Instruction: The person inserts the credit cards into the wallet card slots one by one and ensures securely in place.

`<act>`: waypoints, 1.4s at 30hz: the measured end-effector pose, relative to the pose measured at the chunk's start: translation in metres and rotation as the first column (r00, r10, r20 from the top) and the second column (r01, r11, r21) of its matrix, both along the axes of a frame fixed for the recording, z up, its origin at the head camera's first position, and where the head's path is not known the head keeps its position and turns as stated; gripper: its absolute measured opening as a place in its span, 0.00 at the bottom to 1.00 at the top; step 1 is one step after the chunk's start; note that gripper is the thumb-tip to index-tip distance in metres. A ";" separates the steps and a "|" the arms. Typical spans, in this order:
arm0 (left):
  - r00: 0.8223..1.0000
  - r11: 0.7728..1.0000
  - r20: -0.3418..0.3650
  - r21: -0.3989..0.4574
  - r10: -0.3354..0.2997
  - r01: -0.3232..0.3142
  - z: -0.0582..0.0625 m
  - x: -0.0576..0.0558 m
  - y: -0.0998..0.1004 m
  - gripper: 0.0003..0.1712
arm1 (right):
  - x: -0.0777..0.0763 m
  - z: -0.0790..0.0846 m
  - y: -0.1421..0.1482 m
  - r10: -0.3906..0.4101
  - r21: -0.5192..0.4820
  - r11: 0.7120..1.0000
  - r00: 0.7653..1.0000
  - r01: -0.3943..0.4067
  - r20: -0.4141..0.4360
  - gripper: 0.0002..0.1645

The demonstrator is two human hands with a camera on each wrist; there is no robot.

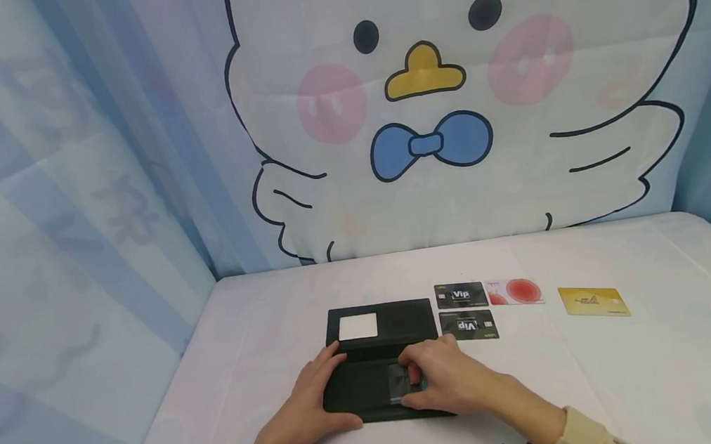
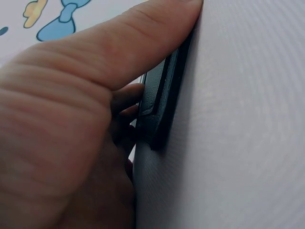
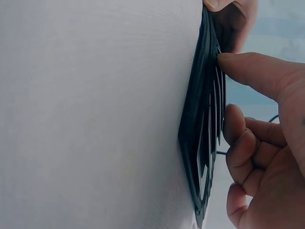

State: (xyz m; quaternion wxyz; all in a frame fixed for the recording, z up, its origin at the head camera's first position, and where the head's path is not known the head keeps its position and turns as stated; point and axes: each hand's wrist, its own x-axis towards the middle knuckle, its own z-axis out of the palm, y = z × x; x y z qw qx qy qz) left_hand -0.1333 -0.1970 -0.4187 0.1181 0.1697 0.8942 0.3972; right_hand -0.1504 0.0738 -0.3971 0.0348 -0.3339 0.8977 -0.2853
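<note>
four loose cards [image 1: 468, 325], one wallet [image 1: 358, 385]; right grip [image 1: 450, 377] pinches dark card [image 1: 398, 383], left grip [image 1: 310, 401] relaxed.

A pale-covered table [image 1: 660, 364] stands before a fabric backdrop [image 1: 493, 196] printed with a white cartoon figure: black oval eyes [image 1: 366, 37], pink cheeks [image 1: 332, 104], yellow beak [image 1: 424, 82], blue bow tie [image 1: 428, 144]. Blue-and-white curtains [image 1: 49, 277] hang at both sides; creases are visible.

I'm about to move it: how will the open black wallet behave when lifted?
The black wallet would probably flop along its visible middle fold. Its straight-edged panels look fairly stiff; lying flat, it seems unlikely to roll.
</note>
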 end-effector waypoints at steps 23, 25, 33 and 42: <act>1.000 1.000 0.003 -0.010 0.006 -0.006 -0.004 -0.004 -0.004 0.55 | 0.000 0.003 -0.002 -0.042 0.019 0.999 0.999 0.041 0.026 0.28; 1.000 1.000 0.004 -0.013 0.008 -0.008 -0.004 -0.004 -0.003 0.55 | 0.000 0.005 0.003 -0.057 0.016 0.998 0.998 0.056 0.034 0.30; 1.000 1.000 -0.006 -0.010 0.011 -0.011 -0.005 -0.004 -0.002 0.55 | -0.005 0.008 0.037 -0.179 0.033 0.983 0.984 0.179 0.018 0.31; 1.000 1.000 0.006 0.004 0.010 -0.010 -0.004 -0.003 -0.003 0.55 | -0.013 0.007 0.079 -0.284 0.124 0.953 0.957 0.276 0.059 0.36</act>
